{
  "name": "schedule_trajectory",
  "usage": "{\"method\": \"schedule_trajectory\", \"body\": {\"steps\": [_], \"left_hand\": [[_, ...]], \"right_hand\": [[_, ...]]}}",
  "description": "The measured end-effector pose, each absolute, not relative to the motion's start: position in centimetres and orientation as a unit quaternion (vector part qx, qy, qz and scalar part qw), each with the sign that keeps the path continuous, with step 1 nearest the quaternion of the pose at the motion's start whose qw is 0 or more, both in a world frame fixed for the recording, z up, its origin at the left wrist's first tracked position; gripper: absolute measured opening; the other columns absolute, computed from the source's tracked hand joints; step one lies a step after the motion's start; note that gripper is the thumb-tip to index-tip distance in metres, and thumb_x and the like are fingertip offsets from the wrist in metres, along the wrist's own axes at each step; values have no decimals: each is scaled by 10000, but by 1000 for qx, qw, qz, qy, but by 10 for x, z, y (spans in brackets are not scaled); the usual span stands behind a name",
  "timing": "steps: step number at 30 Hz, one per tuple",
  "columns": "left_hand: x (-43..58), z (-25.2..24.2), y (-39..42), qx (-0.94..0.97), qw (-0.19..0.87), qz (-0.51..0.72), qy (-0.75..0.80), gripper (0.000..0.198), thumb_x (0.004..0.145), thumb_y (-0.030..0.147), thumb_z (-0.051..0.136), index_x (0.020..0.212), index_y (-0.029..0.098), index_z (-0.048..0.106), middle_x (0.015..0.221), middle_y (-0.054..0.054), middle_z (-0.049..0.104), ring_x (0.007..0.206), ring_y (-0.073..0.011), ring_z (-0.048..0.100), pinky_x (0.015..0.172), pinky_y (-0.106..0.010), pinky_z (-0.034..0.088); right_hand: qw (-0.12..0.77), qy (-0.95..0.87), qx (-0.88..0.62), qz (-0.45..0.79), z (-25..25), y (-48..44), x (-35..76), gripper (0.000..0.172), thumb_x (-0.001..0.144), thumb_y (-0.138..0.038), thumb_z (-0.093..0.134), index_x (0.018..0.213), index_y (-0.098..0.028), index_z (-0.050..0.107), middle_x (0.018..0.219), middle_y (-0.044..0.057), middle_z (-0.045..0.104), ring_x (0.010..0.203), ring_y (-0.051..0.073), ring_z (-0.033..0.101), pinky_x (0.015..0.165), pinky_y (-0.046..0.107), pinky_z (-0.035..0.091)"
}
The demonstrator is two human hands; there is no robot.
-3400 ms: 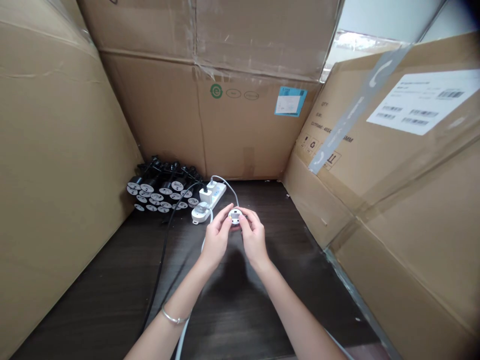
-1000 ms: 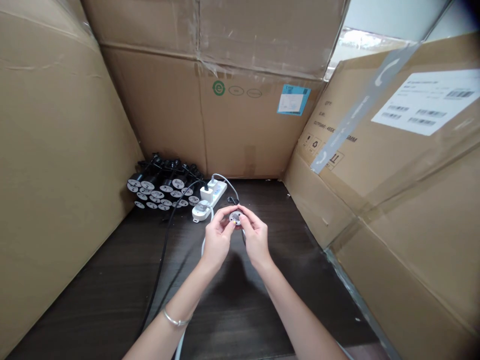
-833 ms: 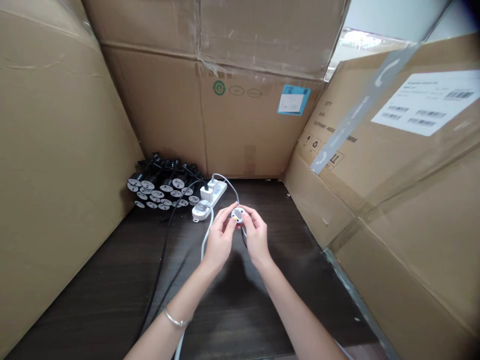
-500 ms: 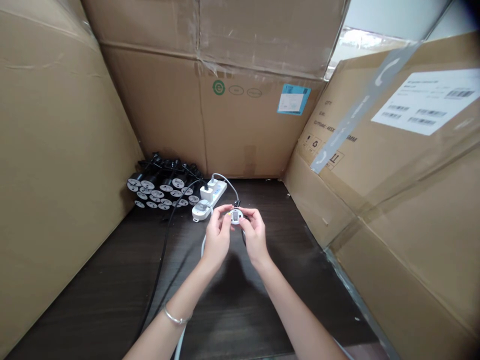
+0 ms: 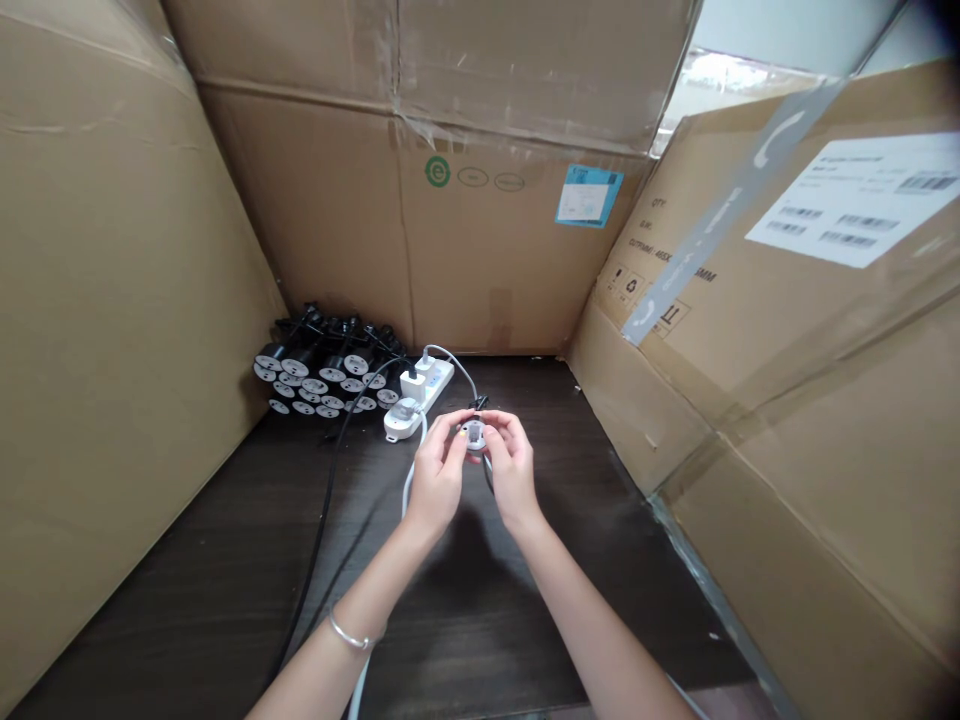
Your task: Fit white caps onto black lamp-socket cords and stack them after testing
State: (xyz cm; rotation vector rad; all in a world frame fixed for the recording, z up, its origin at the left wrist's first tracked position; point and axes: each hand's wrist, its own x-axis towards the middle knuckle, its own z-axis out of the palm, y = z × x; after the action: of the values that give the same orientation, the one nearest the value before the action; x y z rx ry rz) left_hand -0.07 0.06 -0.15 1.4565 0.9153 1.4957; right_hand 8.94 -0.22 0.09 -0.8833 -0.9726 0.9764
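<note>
Between my two hands is a small round device (image 5: 475, 434) with a whitish face and a grey square at its middle. My left hand (image 5: 439, 465) grips its left edge, thumb on the face. On the opposite edge, my right hand (image 5: 511, 465) is closed the same way. A black cable end (image 5: 481, 402) shows just beyond the fingertips, and a thin grey cord runs from it toward a white power strip (image 5: 403, 420). The device's underside is hidden by my fingers.
Stacked at the back left are several black cylinders (image 5: 334, 375) with pale round faces. A black cable (image 5: 324, 510) crosses the dark tabletop (image 5: 202, 560). Large cardboard boxes stand left (image 5: 112, 330), behind (image 5: 480, 270) and right (image 5: 810, 400).
The device has shifted and tilted slightly in my fingers, and the cable end beyond it has moved a little to the right. Both hands keep their hold.
</note>
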Motion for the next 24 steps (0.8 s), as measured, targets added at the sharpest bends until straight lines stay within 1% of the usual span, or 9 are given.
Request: {"method": "schedule_trajectory", "body": {"steps": [3, 6, 10, 12, 15, 19, 22, 24], "left_hand": [[-1, 0, -1, 591, 407, 599, 355, 271, 857, 261, 428, 1091, 183, 540, 1138, -79, 520, 1004, -184, 534, 731, -258, 520], [-1, 1, -1, 594, 395, 603, 358, 259, 854, 243, 432, 1078, 181, 547, 1123, -74, 533, 1023, -178, 528, 785, -268, 508], [-1, 2, 0, 577, 412, 606, 361, 238, 835, 245, 462, 1041, 169, 552, 1077, -74, 558, 954, -169, 557, 736, -258, 510], [-2, 2, 0, 570, 418, 606, 364, 223, 827, 234, 472, 1020, 161, 555, 1057, -73, 568, 945, -164, 560, 760, -259, 495], [-2, 2, 0, 570, 417, 603, 371, 204, 826, 212, 465, 1002, 157, 551, 1036, -65, 569, 950, -154, 554, 807, -261, 468], [-4, 2, -1, 591, 383, 604, 373, 184, 836, 200, 443, 983, 160, 546, 997, -58, 561, 914, -144, 551, 788, -251, 460], [-5, 3, -2, 620, 340, 605, 366, 199, 852, 206, 418, 999, 171, 547, 1003, -64, 544, 906, -148, 543, 749, -247, 466], [-5, 5, -3, 638, 307, 607, 362, 218, 860, 205, 402, 1012, 182, 556, 1013, -67, 539, 929, -157, 532, 753, -258, 467]], "right_hand": [[678, -448, -396, 427, 1, -1, 90, 250, 777, -285, 542, 987, -151, 559, 1022, 70, 596, 921, 156, 578, 739, 245, 498], [678, -461, -387, 423, 2, -2, 89, 248, 777, -277, 547, 981, -140, 584, 1004, 73, 613, 900, 157, 592, 771, 263, 503], [683, -454, -374, 433, 1, -5, 87, 249, 770, -283, 559, 978, -149, 579, 970, 66, 619, 837, 158, 605, 688, 262, 530], [679, -465, -380, 423, 0, -5, 88, 243, 781, -288, 546, 980, -152, 572, 968, 68, 613, 822, 157, 603, 669, 261, 532], [667, -499, -394, 388, -5, -5, 89, 240, 806, -293, 514, 997, -155, 559, 1003, 77, 595, 857, 164, 591, 712, 278, 521], [656, -532, -409, 346, -7, -6, 88, 236, 834, -291, 475, 1027, -167, 533, 1030, 75, 574, 909, 168, 570, 788, 298, 490], [656, -543, -404, 336, -4, -10, 86, 228, 853, -282, 441, 1045, -183, 515, 1060, 67, 558, 920, 161, 563, 775, 280, 485], [657, -549, -398, 330, 0, -13, 85, 229, 861, -272, 424, 1054, -187, 513, 1077, 64, 552, 937, 158, 556, 769, 265, 480]]}}
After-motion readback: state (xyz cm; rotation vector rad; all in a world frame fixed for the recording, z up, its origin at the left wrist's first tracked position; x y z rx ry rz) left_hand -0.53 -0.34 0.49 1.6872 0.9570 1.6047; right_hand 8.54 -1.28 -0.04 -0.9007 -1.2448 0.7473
